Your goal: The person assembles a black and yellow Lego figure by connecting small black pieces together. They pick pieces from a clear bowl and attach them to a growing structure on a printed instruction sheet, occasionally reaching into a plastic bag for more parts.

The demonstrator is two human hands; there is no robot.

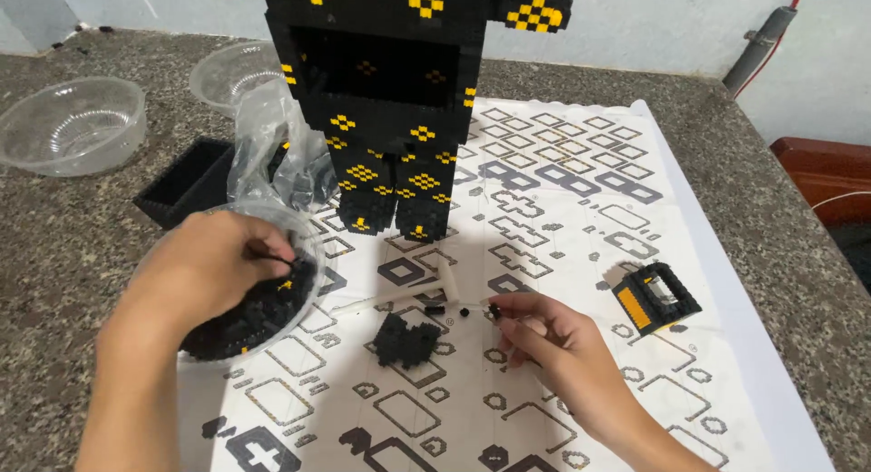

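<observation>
Left hand (213, 263) dipped in clear bowl (308, 232) of black bricks (245, 322), fingertips pinching 1 small piece. Right hand (544, 331) on printed sheet (544, 209), thumb and forefinger pinching 1 tiny black brick (494, 309). 1 black-and-yellow brick figure (390, 100) stood upright beyond. 2 empty clear bowls (73, 123) at far left of worktop (54, 254). 1 small black-orange block (655, 295) right of hand.

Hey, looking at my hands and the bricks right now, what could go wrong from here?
1. Your left hand digs in the clear bowl of black bricks; it sits beside the tall black and yellow figure, so a nudge might topple it.
2. The tiny piece at your right hand fingertips could slip and get lost on the patterned sheet.
3. The plastic bag leaning against the figure may spill.
</observation>
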